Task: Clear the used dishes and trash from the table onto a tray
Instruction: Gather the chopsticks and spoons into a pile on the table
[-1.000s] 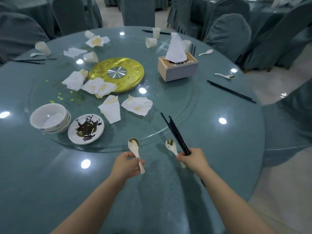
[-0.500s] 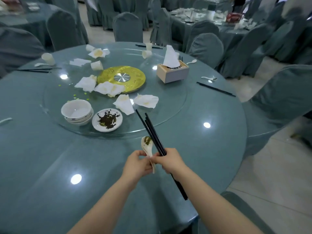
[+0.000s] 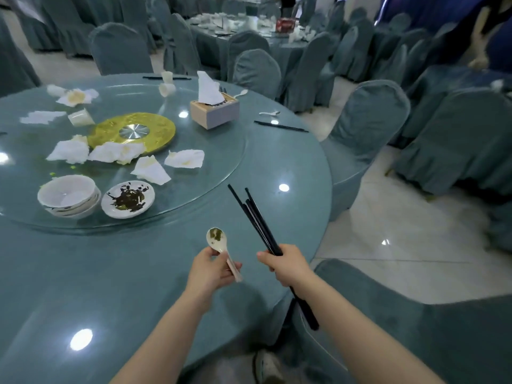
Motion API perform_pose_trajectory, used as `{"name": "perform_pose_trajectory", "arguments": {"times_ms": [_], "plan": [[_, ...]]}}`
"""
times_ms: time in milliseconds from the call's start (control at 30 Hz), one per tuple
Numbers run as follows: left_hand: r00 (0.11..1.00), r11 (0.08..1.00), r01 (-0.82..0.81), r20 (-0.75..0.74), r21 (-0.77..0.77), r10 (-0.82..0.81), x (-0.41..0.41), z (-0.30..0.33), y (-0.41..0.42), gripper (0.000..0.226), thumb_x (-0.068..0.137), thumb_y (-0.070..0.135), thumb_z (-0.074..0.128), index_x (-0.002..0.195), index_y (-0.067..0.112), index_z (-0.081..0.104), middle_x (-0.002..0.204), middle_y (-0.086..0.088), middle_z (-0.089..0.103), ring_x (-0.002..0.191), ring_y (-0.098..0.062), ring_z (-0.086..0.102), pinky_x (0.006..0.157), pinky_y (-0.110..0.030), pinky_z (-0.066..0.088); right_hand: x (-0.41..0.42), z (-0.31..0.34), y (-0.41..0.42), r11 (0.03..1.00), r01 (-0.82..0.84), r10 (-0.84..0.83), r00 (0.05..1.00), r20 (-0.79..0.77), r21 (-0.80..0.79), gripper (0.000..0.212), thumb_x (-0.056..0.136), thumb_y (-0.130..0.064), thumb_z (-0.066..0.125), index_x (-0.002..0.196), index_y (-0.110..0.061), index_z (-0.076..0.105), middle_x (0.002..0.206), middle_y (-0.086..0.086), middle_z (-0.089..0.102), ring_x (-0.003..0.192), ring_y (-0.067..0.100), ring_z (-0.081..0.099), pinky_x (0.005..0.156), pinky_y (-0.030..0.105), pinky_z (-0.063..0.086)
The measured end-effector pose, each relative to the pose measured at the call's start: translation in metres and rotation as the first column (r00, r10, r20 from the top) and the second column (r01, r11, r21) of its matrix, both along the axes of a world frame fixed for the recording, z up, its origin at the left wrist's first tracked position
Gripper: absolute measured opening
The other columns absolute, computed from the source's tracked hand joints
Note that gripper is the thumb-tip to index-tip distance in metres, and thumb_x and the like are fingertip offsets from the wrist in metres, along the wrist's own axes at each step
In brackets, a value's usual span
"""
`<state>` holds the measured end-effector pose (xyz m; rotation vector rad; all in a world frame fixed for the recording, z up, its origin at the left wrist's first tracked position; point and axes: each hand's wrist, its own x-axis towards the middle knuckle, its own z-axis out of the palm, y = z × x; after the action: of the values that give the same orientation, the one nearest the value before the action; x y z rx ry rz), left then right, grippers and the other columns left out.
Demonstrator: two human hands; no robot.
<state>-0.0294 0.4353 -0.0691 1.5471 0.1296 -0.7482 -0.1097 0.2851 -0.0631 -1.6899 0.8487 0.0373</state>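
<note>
the hands have drawn apart since half a second ago: left hand grips one soiled spoon, right hand clutches a bundle of about four black chopsticks, both above the table edge.

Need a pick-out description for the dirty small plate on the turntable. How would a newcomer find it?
Start at the round glass turntable with the gold disc at its centre, then go to its near edge on the person's left. There a stack of white bowls sits, and the small plate lies just to its right. It alone is flat and smeared with dark and green leftovers.
</note>
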Motion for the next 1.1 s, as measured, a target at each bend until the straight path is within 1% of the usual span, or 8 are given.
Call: {"name": "perform_pose_trajectory", "arguments": {"times_ms": [100, 233, 400, 533, 633, 767, 933, 1100], "plan": [[0.998, 0.998, 0.063, 0.002, -0.015, -0.063, -0.015, 0.007, -0.025, 0.007, 0.098, 0.012, 0.044, 0.097, 0.009, 0.05, 0.081, -0.015, 0.073, 0.075, -0.025, 0.071, 0.072, -0.036, 0.058, -0.037, 0.005, -0.027, 0.996, 0.067, -0.066, 0.998, 0.016, -0.052, 0.016, 0.081, -0.03, 0.068, 0.073, -0.019, 0.059, 0.051, -0.007, 0.05, 0.034, 0.004, 0.038, 0.037, 0.016, 0.03], [0.981, 0.98, 0.192, 0.014, -0.044, -0.192, -0.051, 0.023, -0.07, 0.009, 0.098, 0.012, 0.044, 0.1, 0.006, 0.05, 0.084, -0.018, 0.072, 0.073, -0.024, 0.071, 0.055, -0.027, 0.057, -0.101, 0.016, -0.066, 0.986, 0.148, -0.145, 0.988, 0.044, -0.075, 0.015, 0.084, -0.027, 0.065, 0.074, -0.017, 0.058, 0.049, -0.008, 0.052, 0.036, 0.004, 0.042, 0.037, 0.015, 0.031], [0.915, 0.913, 0.401, 0.079, -0.074, -0.395, -0.127, 0.043, -0.145, 0.012, 0.098, 0.013, 0.045, 0.103, 0.005, 0.052, 0.075, -0.013, 0.073, 0.065, -0.023, 0.072, 0.051, -0.026, 0.056, -0.21, 0.041, -0.123, 0.951, 0.298, -0.293, 0.954, 0.07, -0.084, 0.01, 0.085, -0.025, 0.065, 0.08, -0.017, 0.061, 0.048, -0.005, 0.049, 0.037, 0.009, 0.037, 0.037, 0.02, 0.029], [0.852, 0.843, 0.521, 0.134, -0.132, -0.506, -0.218, 0.058, -0.224, 0.012, 0.099, 0.013, 0.045, 0.103, 0.006, 0.054, 0.077, -0.013, 0.073, 0.066, -0.022, 0.072, 0.054, -0.027, 0.057, -0.325, 0.066, -0.171, 0.886, 0.404, -0.397, 0.915, 0.078, -0.228, 0.011, 0.084, -0.024, 0.064, 0.081, -0.014, 0.064, 0.044, -0.007, 0.049, 0.038, 0.009, 0.041, 0.038, 0.02, 0.032], [0.834, 0.801, 0.551, 0.119, -0.232, -0.539, -0.303, 0.071, -0.284, 0.011, 0.099, 0.012, 0.045, 0.099, 0.005, 0.053, 0.075, -0.015, 0.072, 0.063, -0.02, 0.071, 0.055, -0.026, 0.058, -0.419, 0.088, -0.207, 0.811, 0.411, -0.427, 0.902, 0.059, -0.416, 0.012, 0.083, -0.029, 0.062, 0.073, -0.021, 0.062, 0.045, -0.007, 0.053, 0.04, 0.006, 0.048, 0.042, 0.021, 0.036], [0.772, 0.722, 0.629, 0.122, -0.288, -0.624, -0.409, 0.08, -0.352, 0.012, 0.099, 0.014, 0.046, 0.095, 0.008, 0.056, 0.069, -0.008, 0.072, 0.059, -0.016, 0.069, 0.049, -0.021, 0.053, -0.532, 0.102, -0.253, 0.633, 0.338, -0.509, 0.86, -0.046, -0.696, 0.026, 0.083, -0.032, 0.059, 0.061, -0.022, 0.05, 0.053, -0.005, 0.053, 0.05, 0.008, 0.052, 0.044, 0.025, 0.031], [0.718, 0.674, 0.689, 0.122, -0.267, -0.685, -0.496, 0.072, -0.412, 0.012, 0.097, 0.015, 0.049, 0.095, 0.009, 0.059, 0.07, -0.007, 0.073, 0.062, -0.017, 0.071, 0.05, -0.022, 0.053, -0.638, 0.097, -0.3, 0.556, 0.394, -0.643, 0.762, -0.079, -0.732, 0.028, 0.083, -0.03, 0.058, 0.06, -0.021, 0.045, 0.055, -0.004, 0.051, 0.055, 0.017, 0.053, 0.046, 0.029, 0.032], [0.679, 0.642, 0.731, 0.149, -0.233, -0.719, -0.543, 0.059, -0.475, 0.012, 0.097, 0.018, 0.05, 0.099, 0.009, 0.058, 0.077, -0.01, 0.074, 0.068, -0.021, 0.072, 0.053, -0.024, 0.055, -0.701, 0.09, -0.356, 0.543, 0.414, -0.688, 0.718, -0.104, -0.73, 0.026, 0.084, -0.031, 0.057, 0.061, -0.021, 0.047, 0.058, -0.001, 0.055, 0.059, 0.02, 0.057, 0.053, 0.033, 0.045]]}}
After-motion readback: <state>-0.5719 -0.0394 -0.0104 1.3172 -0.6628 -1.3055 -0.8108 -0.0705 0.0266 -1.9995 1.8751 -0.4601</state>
